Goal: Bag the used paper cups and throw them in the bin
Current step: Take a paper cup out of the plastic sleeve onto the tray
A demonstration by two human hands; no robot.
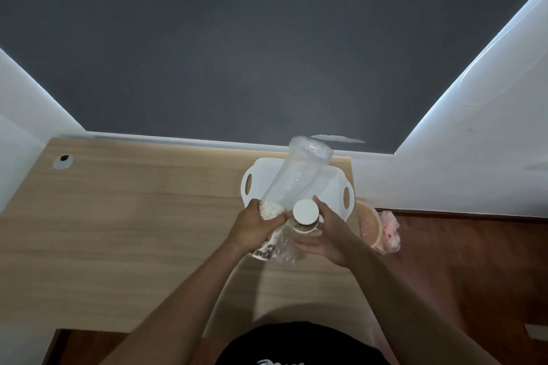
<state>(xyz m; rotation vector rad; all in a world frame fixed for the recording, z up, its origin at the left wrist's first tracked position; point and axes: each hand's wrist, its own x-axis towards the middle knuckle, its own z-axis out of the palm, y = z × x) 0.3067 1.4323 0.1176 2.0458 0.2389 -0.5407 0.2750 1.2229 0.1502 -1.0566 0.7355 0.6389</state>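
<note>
A clear plastic bag (pixel 296 175) stands up from my hands over the desk, its far end puffed out. My left hand (pixel 255 225) grips the bag around its middle, with a white patterned paper cup (pixel 265 249) partly showing under it. My right hand (pixel 323 231) holds another paper cup (pixel 305 213) whose white round base faces up, pressed against the bag. How far either cup sits inside the bag I cannot tell. A bin (pixel 370 225) with a pink liner stands on the floor just right of the desk.
A white tray (pixel 345 187) with cut-out handles lies on the wooden desk (pixel 133 216) behind the bag. A cable hole (pixel 63 160) sits at the desk's far left. Dark wall ahead, white walls at both sides, dark wood floor (pixel 474 261) to the right.
</note>
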